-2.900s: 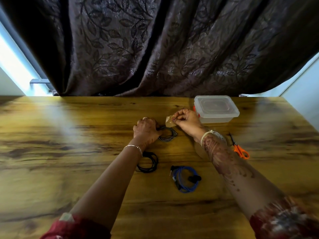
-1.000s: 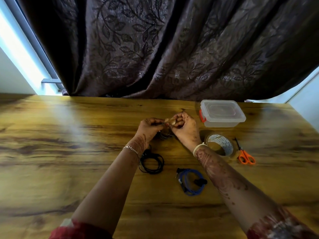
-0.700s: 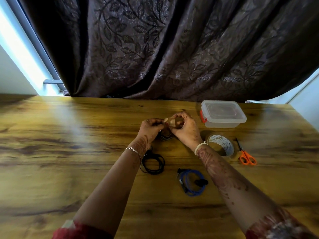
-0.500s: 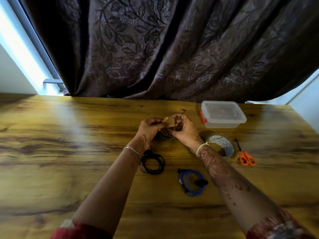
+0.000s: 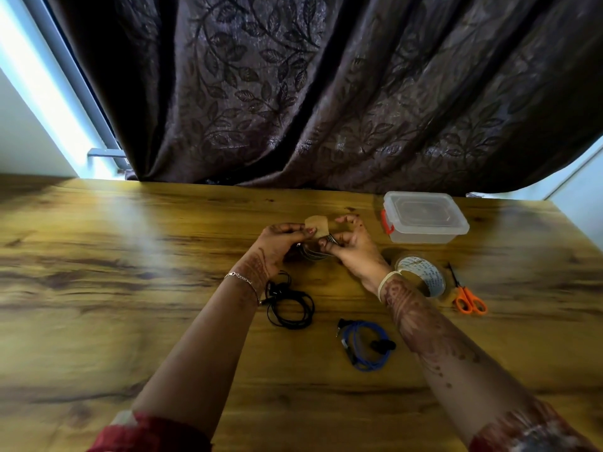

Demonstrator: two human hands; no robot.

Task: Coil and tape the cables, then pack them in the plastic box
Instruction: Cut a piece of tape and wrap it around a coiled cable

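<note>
My left hand (image 5: 277,243) pinches a brown piece of tape (image 5: 317,225) that sticks up between my hands. My right hand (image 5: 350,244) pinches the grey coiled cable (image 5: 315,253), held just above the table. A black coiled cable (image 5: 290,303) lies on the table below my left wrist. Nearer to me, right of it, lies a blue coiled cable (image 5: 365,345). The clear plastic box (image 5: 424,216) with a red latch stands lidded at the back right. A tape roll (image 5: 424,277) lies beside my right wrist.
Orange-handled scissors (image 5: 468,296) lie right of the tape roll. A dark patterned curtain (image 5: 326,93) hangs behind the wooden table (image 5: 130,272). The table's right edge runs past the box.
My hands lifted the grey coil off the table. The tape piece moved from my right fingers to my left and now stands up above the coil.
</note>
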